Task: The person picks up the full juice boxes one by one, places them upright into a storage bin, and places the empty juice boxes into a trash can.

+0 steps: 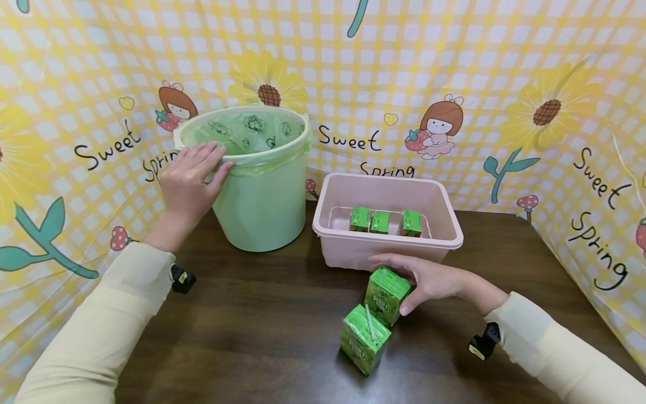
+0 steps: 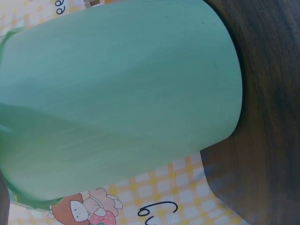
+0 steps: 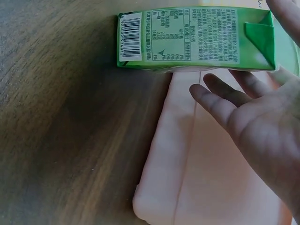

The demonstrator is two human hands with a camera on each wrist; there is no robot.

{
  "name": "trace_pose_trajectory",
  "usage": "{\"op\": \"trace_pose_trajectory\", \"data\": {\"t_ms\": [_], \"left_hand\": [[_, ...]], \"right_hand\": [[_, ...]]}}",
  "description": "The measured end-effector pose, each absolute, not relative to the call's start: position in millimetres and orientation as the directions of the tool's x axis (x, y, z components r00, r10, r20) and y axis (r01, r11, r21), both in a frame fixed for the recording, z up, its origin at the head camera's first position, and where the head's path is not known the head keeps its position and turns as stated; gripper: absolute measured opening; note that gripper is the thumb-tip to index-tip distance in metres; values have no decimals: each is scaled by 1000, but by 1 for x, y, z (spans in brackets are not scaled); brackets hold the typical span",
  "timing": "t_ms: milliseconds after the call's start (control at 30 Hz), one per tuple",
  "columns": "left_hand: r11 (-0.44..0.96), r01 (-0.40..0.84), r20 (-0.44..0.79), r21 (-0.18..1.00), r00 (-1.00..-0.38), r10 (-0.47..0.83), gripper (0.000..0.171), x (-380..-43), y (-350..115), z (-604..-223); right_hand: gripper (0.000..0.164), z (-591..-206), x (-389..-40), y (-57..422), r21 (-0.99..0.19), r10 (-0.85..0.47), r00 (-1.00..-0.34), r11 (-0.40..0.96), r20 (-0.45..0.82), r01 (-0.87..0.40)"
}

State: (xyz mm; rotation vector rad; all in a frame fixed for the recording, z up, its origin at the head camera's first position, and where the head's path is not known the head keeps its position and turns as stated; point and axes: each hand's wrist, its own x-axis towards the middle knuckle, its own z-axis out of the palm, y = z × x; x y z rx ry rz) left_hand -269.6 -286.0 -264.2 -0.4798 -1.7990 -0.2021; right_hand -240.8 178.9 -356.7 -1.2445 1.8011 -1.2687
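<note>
My left hand (image 1: 189,174) holds the near rim of a pale green trash bin (image 1: 262,207), fingers over the top and thumb outside. The bin's smooth side fills most of the left wrist view, where the hand barely shows. Between thumb and fingers, my right hand (image 1: 429,280) grips a small green juice box (image 1: 386,294). The right wrist view shows the printed, barcoded side of this juice box (image 3: 192,37). A second juice box (image 1: 364,339), with a straw on top, stands just in front of it on the table.
A pink plastic basket (image 1: 383,247) stands right behind the right hand, with three green boxes (image 1: 380,222) inside. A green liner bag (image 1: 252,126) lines the bin. Yellow checked cloth (image 1: 353,73) surrounds the dark wooden table (image 1: 252,325) at the back and sides.
</note>
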Motion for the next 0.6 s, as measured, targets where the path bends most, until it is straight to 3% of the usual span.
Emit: {"op": "trace_pose_trajectory", "data": {"t_ms": [600], "left_hand": [[895, 438, 959, -85, -209, 193, 31, -272, -285, -265]], "right_hand": [[83, -367, -243, 180, -930, -909, -415, 124, 33, -346]]}}
